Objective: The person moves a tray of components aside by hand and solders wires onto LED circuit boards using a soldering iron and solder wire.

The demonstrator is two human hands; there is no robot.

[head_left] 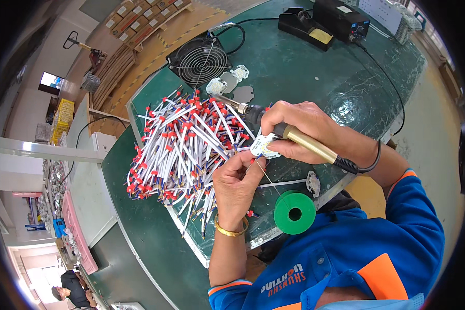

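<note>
In the head view, gripping a soldering iron (312, 145) in the curled fingers of the right hand (310, 126), with a small white board (263, 146) between both hands, over the desk (289, 72). Pinching a thin wire (268, 177) between thumb and fingers of the left hand (235, 188), just below the board, with a green spool (307, 218) near the desk's edge. Working beside a heap of red-collared white cables (186, 144), with a black fan (201, 62) behind.

**Clearance and obstacles**

Green tabletop (284, 72) beyond the right hand (306, 126) affords passage, bounded rightward by a black cable (391, 81). Heaped white wires (183, 147) block the way beyond the left hand (235, 186); a green spool (281, 216) obstructs nearer the body.
</note>
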